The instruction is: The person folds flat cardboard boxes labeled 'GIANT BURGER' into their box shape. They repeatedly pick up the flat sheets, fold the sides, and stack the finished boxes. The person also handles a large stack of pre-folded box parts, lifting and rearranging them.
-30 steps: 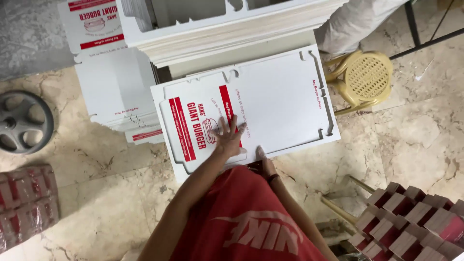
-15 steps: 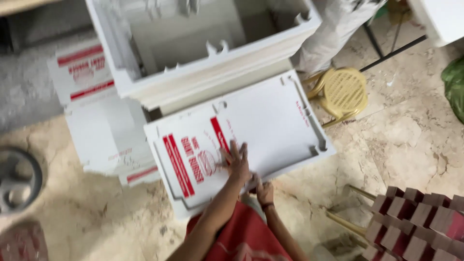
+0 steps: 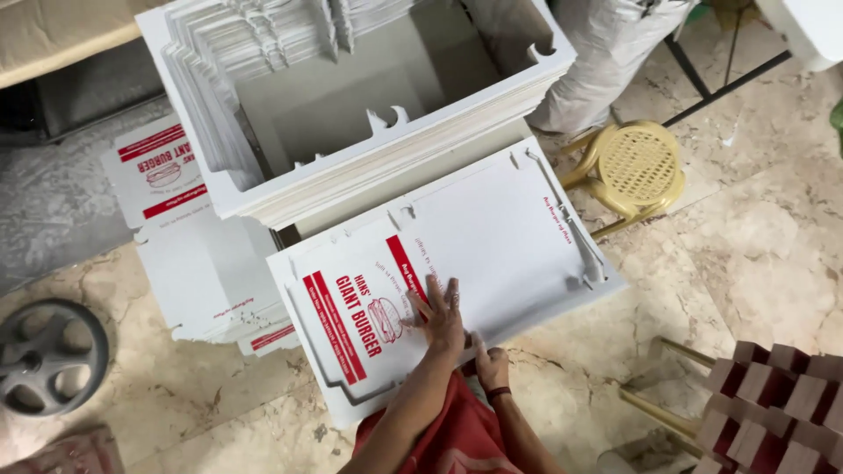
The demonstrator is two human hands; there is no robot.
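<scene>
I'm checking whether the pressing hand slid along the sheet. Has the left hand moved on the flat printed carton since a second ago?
No. The left hand stays flat beside the red stripe on the flat printed carton; only the camera shifted.

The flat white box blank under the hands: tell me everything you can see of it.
The box blank is an unfolded sheet of white card, die-cut with slots and tabs along its edges, printed in red with a burger drawing at one end. It lies flat and skewed atop a stack of similar blanks. The left hand presses flat on it; the right hand grips its near edge.
</scene>
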